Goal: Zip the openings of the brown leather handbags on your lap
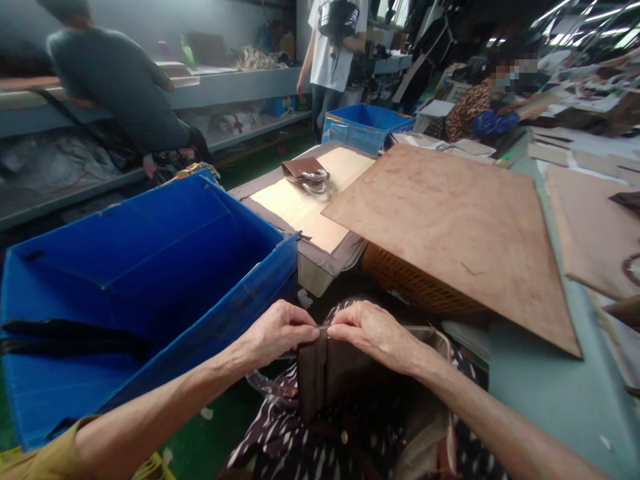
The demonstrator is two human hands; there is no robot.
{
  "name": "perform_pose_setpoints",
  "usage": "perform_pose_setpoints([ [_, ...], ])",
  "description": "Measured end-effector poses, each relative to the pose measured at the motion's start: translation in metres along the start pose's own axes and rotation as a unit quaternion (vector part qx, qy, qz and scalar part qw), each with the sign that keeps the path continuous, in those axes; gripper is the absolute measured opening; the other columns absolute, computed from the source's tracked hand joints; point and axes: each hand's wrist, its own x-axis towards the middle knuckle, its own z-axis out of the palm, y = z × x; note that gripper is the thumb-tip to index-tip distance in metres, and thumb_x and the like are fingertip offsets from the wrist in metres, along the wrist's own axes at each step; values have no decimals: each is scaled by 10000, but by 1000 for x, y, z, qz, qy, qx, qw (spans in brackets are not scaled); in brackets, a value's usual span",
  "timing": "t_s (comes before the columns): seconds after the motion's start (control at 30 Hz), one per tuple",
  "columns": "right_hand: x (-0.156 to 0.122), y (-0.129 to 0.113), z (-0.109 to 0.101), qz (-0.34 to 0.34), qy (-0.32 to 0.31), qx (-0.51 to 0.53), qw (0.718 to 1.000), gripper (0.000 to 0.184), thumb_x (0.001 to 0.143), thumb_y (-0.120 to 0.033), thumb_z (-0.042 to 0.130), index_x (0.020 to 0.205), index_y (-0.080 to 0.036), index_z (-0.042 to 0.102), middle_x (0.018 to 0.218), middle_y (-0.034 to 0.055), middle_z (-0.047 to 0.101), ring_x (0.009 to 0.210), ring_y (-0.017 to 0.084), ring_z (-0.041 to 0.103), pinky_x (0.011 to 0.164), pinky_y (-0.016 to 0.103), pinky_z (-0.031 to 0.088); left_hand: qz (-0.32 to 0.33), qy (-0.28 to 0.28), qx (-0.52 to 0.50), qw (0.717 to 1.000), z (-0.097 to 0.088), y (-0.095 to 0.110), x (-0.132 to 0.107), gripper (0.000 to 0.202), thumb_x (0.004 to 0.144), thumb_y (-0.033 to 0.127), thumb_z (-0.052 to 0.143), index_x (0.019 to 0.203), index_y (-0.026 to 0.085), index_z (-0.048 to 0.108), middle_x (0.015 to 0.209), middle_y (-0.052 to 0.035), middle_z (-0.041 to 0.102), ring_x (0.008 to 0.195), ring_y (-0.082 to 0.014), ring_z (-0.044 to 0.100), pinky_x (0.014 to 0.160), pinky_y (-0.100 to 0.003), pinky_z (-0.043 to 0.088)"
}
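Observation:
A dark brown bag (pixel 357 373) rests on the lap, over black-and-white patterned cloth. My left hand (pixel 285 327) pinches the bag's upper edge near its left corner. Right beside it, my right hand (pixel 367 330) pinches the same edge, and the fingertips of both hands nearly meet. A lighter lining shows along the bag's right rim. Plastic-wrapped brown strap (pixel 275 387) hangs out to the left of the bag. The lower part of the bag lies in shadow.
A large blue bin (pixel 150 267) stands at left. Ahead, a brown leather piece in plastic (pixel 306 173) lies on a cream board (pixel 280 200). A wooden board (pixel 450 207) covers an orange crate (pixel 415 280). Another blue bin (pixel 367 123) and several people are farther back.

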Motion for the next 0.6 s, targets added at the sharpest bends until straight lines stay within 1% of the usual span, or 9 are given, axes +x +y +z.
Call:
perform_pose_setpoints([
  [0.1,0,1,2,3,6,-11,1000,256,813,-327,491,688,-184,662,634,-9,614,630,129,527,551,223,288,14,6,17,1000,2,2,0,282,748,347,536,742,88,649,514,24,455,482,-85,377,441,-192,257],
  [0.23,1,3,3,-27,10,-25,999,219,837,-314,480,823,-226,680,735,-4,658,692,141,555,607,228,307,42,28,41,998,4,1,-5,270,779,339,503,728,106,629,546,33,436,502,-79,352,455,-191,248],
  [0.3,0,4,3,-37,7,-39,999,239,853,-321,469,792,-213,673,711,2,654,678,142,555,602,228,303,47,28,48,997,4,1,-7,275,797,350,491,755,111,620,566,38,421,518,-78,346,469,-189,255],
  [0.4,-1,3,4,-40,11,-52,998,249,862,-311,468,746,-199,657,693,2,648,671,137,554,593,226,295,69,-1,64,996,5,2,-7,292,807,392,502,878,130,607,605,43,422,550,-86,352,485,-191,256],
  [0.47,-3,1,5,-44,21,-66,997,236,865,-309,472,758,-207,656,699,-4,650,687,136,558,591,228,289,102,2,124,987,7,4,-3,286,778,407,553,891,150,611,659,36,452,595,-97,380,509,-195,264],
  [0.53,-5,-1,4,-47,29,-84,995,236,871,-322,469,771,-217,656,693,-8,648,684,135,557,580,231,282,145,16,203,968,10,6,4,235,765,384,576,799,157,628,720,18,485,673,-116,419,564,-198,290],
  [0.6,-8,0,0,-36,21,-99,994,235,872,-340,469,785,-223,654,711,-8,649,685,135,554,574,228,285,166,0,240,956,12,7,10,229,792,351,537,722,150,622,735,8,495,709,-125,435,599,-199,303],
])
